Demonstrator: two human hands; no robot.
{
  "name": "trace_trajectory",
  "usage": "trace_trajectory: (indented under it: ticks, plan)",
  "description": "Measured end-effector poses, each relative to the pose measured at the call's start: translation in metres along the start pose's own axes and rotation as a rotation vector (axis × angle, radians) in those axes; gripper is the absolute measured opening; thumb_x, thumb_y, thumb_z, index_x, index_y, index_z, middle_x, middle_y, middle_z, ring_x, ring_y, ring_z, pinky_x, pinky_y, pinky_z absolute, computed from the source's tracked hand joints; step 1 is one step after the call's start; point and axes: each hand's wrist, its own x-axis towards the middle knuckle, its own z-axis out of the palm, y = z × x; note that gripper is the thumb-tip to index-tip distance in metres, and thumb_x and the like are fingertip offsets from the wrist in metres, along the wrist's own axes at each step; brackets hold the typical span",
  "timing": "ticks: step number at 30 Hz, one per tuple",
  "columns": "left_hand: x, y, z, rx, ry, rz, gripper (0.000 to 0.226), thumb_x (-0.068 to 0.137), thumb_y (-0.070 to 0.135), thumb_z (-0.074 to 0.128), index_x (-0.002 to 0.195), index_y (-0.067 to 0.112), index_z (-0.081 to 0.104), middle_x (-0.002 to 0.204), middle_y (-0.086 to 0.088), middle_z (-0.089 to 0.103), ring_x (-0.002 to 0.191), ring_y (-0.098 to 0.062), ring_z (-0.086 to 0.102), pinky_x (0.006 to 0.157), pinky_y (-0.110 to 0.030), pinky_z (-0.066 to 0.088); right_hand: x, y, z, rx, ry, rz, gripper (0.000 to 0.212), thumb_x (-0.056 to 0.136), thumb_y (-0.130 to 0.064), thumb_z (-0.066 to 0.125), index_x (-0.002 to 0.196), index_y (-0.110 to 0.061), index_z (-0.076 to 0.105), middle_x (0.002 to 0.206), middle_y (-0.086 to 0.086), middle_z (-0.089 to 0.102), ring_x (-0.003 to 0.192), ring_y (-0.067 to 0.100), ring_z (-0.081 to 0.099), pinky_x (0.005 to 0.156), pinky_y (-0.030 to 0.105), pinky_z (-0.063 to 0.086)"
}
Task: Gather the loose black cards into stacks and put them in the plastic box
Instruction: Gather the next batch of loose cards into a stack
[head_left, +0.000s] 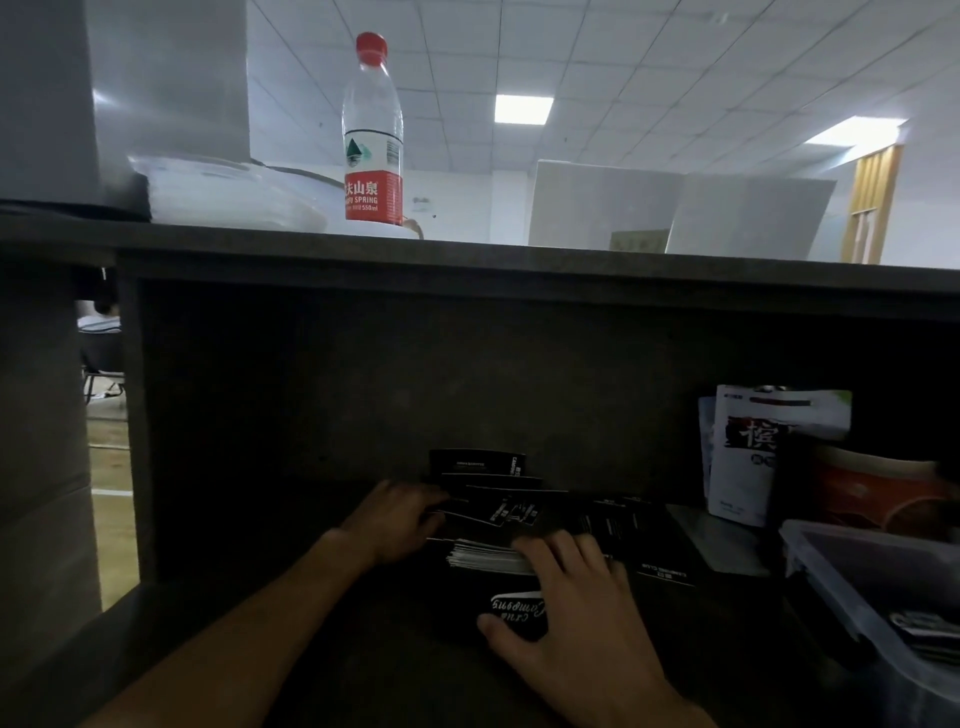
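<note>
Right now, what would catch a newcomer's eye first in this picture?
Probably the water bottle with its red cap, upright on the shelf top in bright light. Below, in the dim cubby, the left hand and right hand rest on the black cards, the plastic box at right.
</note>
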Motion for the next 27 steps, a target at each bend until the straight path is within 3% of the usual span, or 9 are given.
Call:
trace_trajectory:
  ticks: [3, 7, 12, 16, 18, 22, 24, 27]
  plan:
    - [0.001, -0.002, 0.0, -0.018, 0.023, 0.02, 0.038, 0.098, 0.036, 0.049, 0.136, 0.031, 0.054, 0.14, 0.006, 0.056, 0.129, -0.015, 0.05, 0.106, -0.031, 0.035, 0.001, 0.002, -0.002, -0.012, -0.014, -0.007, 0.076, 0.075, -0.083, 0.035, 0.14, -0.044, 0.028, 0.131, -0.019, 0.031, 0.126, 0.007, 0.028, 0.109, 0.036, 0.028]
    - [-0.001, 0.014, -0.007, 0.247, 0.111, 0.099, 0.031, 0.096, 0.027, 0.044, 0.122, 0.028, 0.061, 0.12, 0.002, 0.066, 0.113, -0.018, 0.057, 0.096, -0.033, 0.034, 0.002, 0.008, -0.006, -0.051, -0.043, -0.027, 0.073, 0.08, -0.081, 0.037, 0.141, -0.042, 0.027, 0.133, -0.016, 0.031, 0.125, 0.008, 0.028, 0.11, 0.039, 0.028]
    - [-0.01, 0.021, -0.015, 0.311, 0.265, 0.11, 0.02, 0.066, 0.023, 0.077, 0.083, 0.029, 0.069, 0.071, 0.006, 0.068, 0.072, -0.016, 0.065, 0.071, -0.031, 0.046, -0.003, 0.019, -0.009, -0.066, -0.034, -0.002, 0.072, 0.082, -0.082, 0.034, 0.142, -0.043, 0.025, 0.132, -0.016, 0.03, 0.125, 0.007, 0.027, 0.112, 0.037, 0.025]
    - [-0.017, 0.026, -0.039, 0.209, 0.404, 0.067, 0.03, 0.073, 0.02, 0.074, 0.1, 0.034, 0.07, 0.086, 0.008, 0.07, 0.081, -0.017, 0.065, 0.076, -0.034, 0.046, -0.005, 0.016, -0.008, -0.051, 0.013, 0.036, 0.072, 0.08, -0.082, 0.034, 0.14, -0.043, 0.028, 0.129, -0.017, 0.032, 0.123, 0.007, 0.029, 0.111, 0.035, 0.027]
    - [-0.02, 0.034, -0.061, 0.022, 0.312, 0.086, 0.031, 0.09, 0.019, 0.06, 0.114, 0.037, 0.067, 0.103, 0.009, 0.068, 0.097, -0.014, 0.062, 0.085, -0.031, 0.044, -0.006, 0.016, -0.008, -0.051, 0.037, 0.052, 0.074, 0.08, -0.082, 0.035, 0.141, -0.041, 0.027, 0.131, -0.017, 0.033, 0.124, 0.007, 0.03, 0.111, 0.034, 0.027]
    - [-0.028, 0.068, -0.079, -0.587, -0.202, 0.042, 0.038, 0.099, 0.012, 0.045, 0.116, 0.036, 0.07, 0.119, 0.015, 0.063, 0.113, -0.002, 0.056, 0.1, -0.019, 0.042, -0.008, 0.015, -0.009, -0.024, 0.056, 0.102, 0.089, 0.081, -0.081, 0.042, 0.151, -0.036, 0.008, 0.144, -0.013, 0.029, 0.132, 0.009, 0.027, 0.115, 0.036, 0.025]
    - [-0.032, 0.084, -0.081, -0.87, -0.296, -0.074, 0.035, 0.1, 0.015, 0.041, 0.108, 0.03, 0.071, 0.114, 0.012, 0.065, 0.109, -0.007, 0.059, 0.096, -0.019, 0.045, -0.008, 0.015, -0.009, 0.001, 0.058, 0.121, 0.094, 0.081, -0.08, 0.044, 0.153, -0.037, 0.001, 0.153, -0.008, 0.015, 0.141, 0.012, 0.017, 0.119, 0.038, 0.021]
    - [-0.04, 0.102, -0.08, -1.105, -0.348, -0.246, 0.034, 0.101, 0.031, 0.037, 0.108, 0.021, 0.069, 0.111, 0.004, 0.064, 0.104, -0.013, 0.06, 0.088, -0.026, 0.05, -0.008, 0.015, -0.008, 0.002, 0.044, 0.102, 0.086, 0.081, -0.078, 0.044, 0.151, -0.037, 0.015, 0.159, -0.007, -0.006, 0.148, 0.015, 0.002, 0.121, 0.044, 0.018]
